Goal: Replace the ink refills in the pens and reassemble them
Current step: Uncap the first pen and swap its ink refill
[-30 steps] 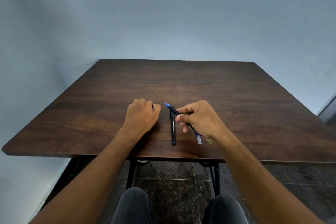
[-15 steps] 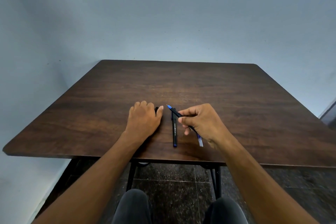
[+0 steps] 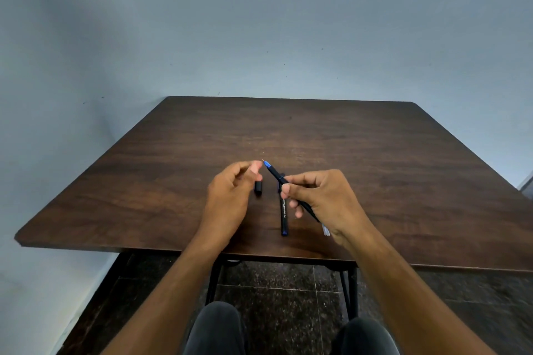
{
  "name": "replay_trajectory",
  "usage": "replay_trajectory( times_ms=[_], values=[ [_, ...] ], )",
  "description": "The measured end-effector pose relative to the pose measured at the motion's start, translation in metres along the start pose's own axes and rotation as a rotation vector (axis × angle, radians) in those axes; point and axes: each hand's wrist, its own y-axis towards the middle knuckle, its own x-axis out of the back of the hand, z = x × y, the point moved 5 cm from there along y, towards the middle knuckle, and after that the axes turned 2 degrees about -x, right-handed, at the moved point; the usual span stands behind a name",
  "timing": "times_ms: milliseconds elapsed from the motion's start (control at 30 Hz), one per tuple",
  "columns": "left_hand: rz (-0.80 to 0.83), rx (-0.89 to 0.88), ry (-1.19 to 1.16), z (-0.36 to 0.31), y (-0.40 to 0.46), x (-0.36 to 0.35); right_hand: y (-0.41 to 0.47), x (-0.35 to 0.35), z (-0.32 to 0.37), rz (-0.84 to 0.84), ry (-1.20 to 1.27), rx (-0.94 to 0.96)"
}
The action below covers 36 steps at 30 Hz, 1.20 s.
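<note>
My right hand (image 3: 323,199) pinches an uncapped black pen (image 3: 275,174) with a blue tip, held slanted with the tip up and to the left. My left hand (image 3: 230,193) hovers just left of that tip, fingers loosely curled and holding nothing. A black pen cap (image 3: 258,187) lies on the table between the hands. A second black pen (image 3: 284,216) with white lettering lies flat, pointing toward me. A clear refill end (image 3: 326,230) shows on the table under my right wrist.
The dark wooden table (image 3: 375,153) stands against a pale blue wall. Its near edge runs just in front of my knees, with black metal legs and a dark tiled floor below.
My left hand has lifted off the table and moved toward the pen tip, uncovering the black cap. My right hand raised the pen slightly.
</note>
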Motion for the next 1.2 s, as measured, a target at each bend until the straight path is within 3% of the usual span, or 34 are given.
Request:
replay_trajectory(
  times_ms=[200,333,767,1033,1200],
  values=[
    [0.15,0.193,-0.475,-0.007,-0.013,-0.016,-0.002,-0.011,-0.002,0.06,0.056,0.003],
    [0.154,0.3,-0.645,-0.002,-0.009,-0.019,-0.002,-0.011,-0.002,0.086,0.056,-0.013],
    [-0.076,0.369,-0.637,0.0,-0.005,-0.022,0.001,-0.01,0.003,0.064,-0.063,0.113],
    [0.277,0.287,-0.622,-0.007,-0.011,-0.023,0.001,-0.005,0.001,0.042,-0.097,0.116],
    [0.179,0.249,-0.621,-0.004,-0.012,-0.018,-0.002,-0.01,0.004,0.083,-0.035,0.108]
  ],
)
